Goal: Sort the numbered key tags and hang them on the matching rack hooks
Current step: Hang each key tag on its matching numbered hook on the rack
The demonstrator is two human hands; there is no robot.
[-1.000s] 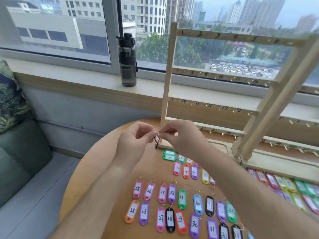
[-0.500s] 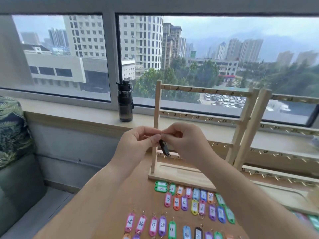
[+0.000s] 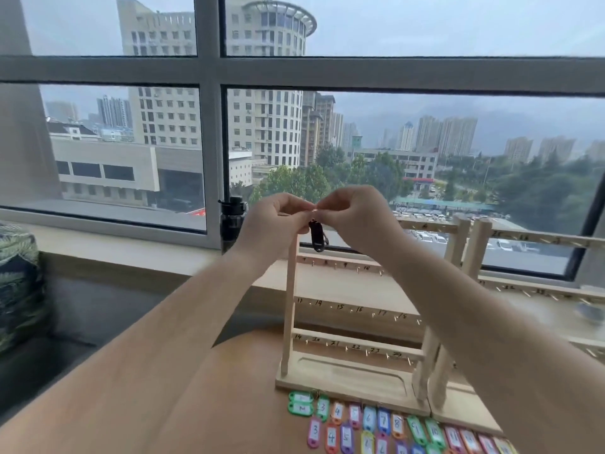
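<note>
Pinching black tag (image 3: 317, 235) by its ring (image 3: 313, 210): your left hand (image 3: 271, 224) and right hand (image 3: 357, 217), fingertips curled; rack (image 3: 289, 306) behind, coloured tags (image 3: 376, 424) on table (image 3: 229, 388) below

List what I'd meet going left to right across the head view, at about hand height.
patterned cushion → dark water bottle → left hand → black key tag → right hand → wooden rack uprights

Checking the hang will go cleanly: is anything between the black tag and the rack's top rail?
Nothing visible does. The left hand and right hand hold the black tag by its ring at the top rail; the right hand hides nearby hooks.
</note>
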